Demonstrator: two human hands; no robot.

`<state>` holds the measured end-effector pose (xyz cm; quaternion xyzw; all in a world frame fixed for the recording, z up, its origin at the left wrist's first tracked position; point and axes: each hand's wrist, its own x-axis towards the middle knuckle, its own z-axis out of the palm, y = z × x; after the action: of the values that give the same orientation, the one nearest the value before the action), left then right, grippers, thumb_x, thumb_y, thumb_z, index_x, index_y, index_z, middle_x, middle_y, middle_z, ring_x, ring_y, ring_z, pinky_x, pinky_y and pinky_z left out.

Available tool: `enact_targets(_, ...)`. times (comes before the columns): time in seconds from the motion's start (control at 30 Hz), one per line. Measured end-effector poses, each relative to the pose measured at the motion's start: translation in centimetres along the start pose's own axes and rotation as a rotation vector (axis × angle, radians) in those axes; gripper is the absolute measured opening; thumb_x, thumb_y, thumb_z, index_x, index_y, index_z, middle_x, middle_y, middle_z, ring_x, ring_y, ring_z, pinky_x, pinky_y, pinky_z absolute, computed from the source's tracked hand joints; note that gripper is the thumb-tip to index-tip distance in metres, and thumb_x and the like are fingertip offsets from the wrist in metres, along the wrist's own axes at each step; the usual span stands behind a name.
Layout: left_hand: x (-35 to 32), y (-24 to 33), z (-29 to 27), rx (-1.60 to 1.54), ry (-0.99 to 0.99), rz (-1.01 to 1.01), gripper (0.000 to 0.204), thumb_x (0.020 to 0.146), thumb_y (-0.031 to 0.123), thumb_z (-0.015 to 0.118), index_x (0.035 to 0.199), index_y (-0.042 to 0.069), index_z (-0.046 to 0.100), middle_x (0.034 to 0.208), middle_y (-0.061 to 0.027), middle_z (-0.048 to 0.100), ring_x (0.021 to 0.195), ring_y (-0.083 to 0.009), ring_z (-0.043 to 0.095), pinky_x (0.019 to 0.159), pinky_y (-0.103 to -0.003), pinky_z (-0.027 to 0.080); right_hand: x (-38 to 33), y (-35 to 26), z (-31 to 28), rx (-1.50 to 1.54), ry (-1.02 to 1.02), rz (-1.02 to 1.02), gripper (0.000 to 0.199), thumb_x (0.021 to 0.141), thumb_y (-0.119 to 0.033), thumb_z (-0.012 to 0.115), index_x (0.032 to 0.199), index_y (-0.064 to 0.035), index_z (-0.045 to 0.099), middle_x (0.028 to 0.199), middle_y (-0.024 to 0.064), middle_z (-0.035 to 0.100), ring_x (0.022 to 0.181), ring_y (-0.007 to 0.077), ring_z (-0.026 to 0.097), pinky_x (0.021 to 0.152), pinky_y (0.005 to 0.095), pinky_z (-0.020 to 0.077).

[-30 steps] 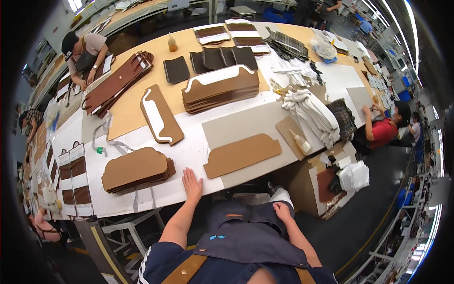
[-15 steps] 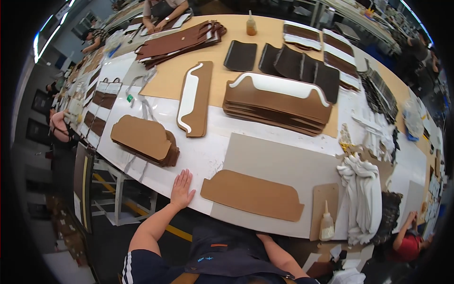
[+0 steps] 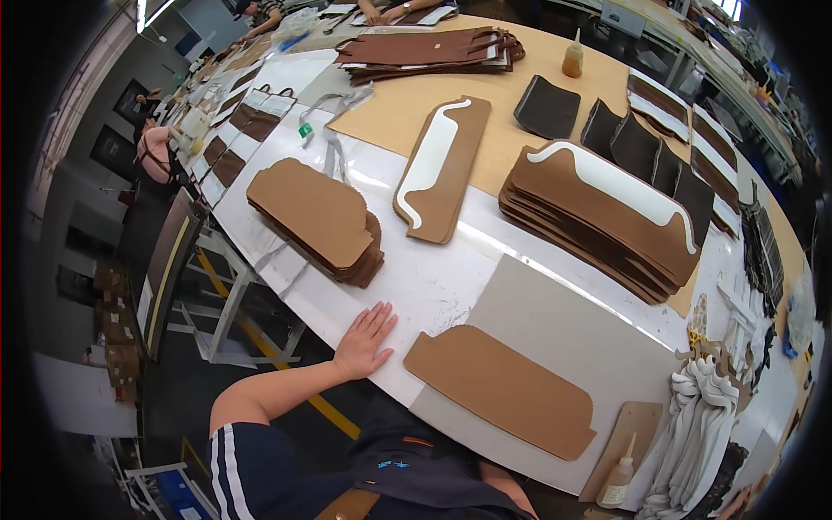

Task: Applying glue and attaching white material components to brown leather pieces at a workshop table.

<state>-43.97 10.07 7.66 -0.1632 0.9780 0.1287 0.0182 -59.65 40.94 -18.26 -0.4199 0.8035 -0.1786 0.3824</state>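
My left hand (image 3: pixel 364 344) lies flat on the white tabletop near its front edge, fingers stretched out, holding nothing. To its right a single brown shaped panel (image 3: pixel 503 394), like leather, rests on a grey board (image 3: pixel 572 338). Beyond my left hand sits a stack of similar brown panels (image 3: pixel 308 212). Of my right arm only a bit of forearm (image 3: pixel 507 490) shows below the table edge; the hand itself is hidden. Farther off are a brown panel with a white curved strip (image 3: pixel 431 169) and a tall pile of brown panels (image 3: pixel 589 217) topped by another white strip.
At the right front stand a glue bottle (image 3: pixel 617 485) on a brown piece and a bundle of white strips (image 3: pixel 693 433). Dark panels (image 3: pixel 546 106), red-brown pieces (image 3: pixel 425 52) and another bottle (image 3: pixel 573 59) lie farther back. A co-worker's hands (image 3: pixel 381 13) are at the far edge.
The whole view has turned, so the table's things sit tilted and shifted mostly rightward. My left hand stays flat on the tabletop; less of my right forearm shows.
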Motion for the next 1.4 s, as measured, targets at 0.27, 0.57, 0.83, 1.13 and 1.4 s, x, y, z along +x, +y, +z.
enact_targets(0.27, -1.5, 0.3, 1.3, 0.032, 0.058, 0.034, 0.070, 0.100, 0.035, 0.055, 0.160, 0.006, 0.035, 0.169, -0.0209, 0.027, 0.157, -0.0376, 0.025, 0.127, -0.049, 0.019, 5.3, -1.8, 1.7, -0.036, 0.195, -0.162, 0.045, 0.099, -0.020, 0.053, 0.140, -0.0027, 0.059, 0.147, 0.0273, 0.054, 0.136, 0.0441, 0.053, 0.111, 0.0502, 0.0447)
enact_targets(0.57, -1.8, -0.6, 2.7, 0.065, 0.295, 0.127, 0.059, 0.100, 0.029, 0.057, 0.153, 0.007, 0.046, 0.162, -0.0213, 0.039, 0.151, -0.0385, 0.034, 0.124, -0.049, 0.027, -2.7, 0.9, 6.9, -0.084, 0.395, -0.186, 0.047, 0.099, -0.021, 0.053, 0.143, -0.0035, 0.057, 0.150, 0.0266, 0.053, 0.138, 0.0442, 0.051, 0.113, 0.0496, 0.0431)
enact_targets(0.83, -1.2, -0.9, 3.7, 0.038, 0.331, 0.197, 0.054, 0.099, 0.024, 0.059, 0.149, 0.007, 0.050, 0.159, -0.0208, 0.042, 0.150, -0.0377, 0.037, 0.124, -0.049, 0.028, -16.7, -1.1, 2.0, 0.351, 0.021, -0.021, 0.039, 0.105, -0.026, 0.052, 0.132, -0.0020, 0.068, 0.134, 0.0238, 0.067, 0.128, 0.0370, 0.062, 0.109, 0.0406, 0.0470)
enact_targets(1.13, -1.9, -1.5, 4.9, 0.070, 0.396, 0.131, 0.057, 0.098, 0.019, 0.061, 0.151, 0.002, 0.047, 0.153, -0.0261, 0.042, 0.147, -0.0477, 0.034, 0.122, -0.052, 0.030, -30.1, -5.0, -10.0, 0.888, 0.370, -0.152, 0.045, 0.111, -0.025, 0.048, 0.088, 0.0051, 0.071, 0.105, 0.0136, 0.078, 0.098, 0.0190, 0.071, 0.091, 0.0316, 0.0530)
enact_targets(1.4, -0.7, -2.1, 5.5, 0.130, 0.413, 0.118, 0.055, 0.101, 0.019, 0.059, 0.150, -0.002, 0.046, 0.155, -0.0290, 0.042, 0.146, -0.0460, 0.036, 0.121, -0.051, 0.029, -35.2, -3.9, -16.8, 0.241, 1.520, -0.097, 0.025, 0.104, -0.008, 0.049, 0.121, 0.0048, 0.062, 0.127, 0.0196, 0.066, 0.118, 0.0305, 0.063, 0.105, 0.0385, 0.0469)
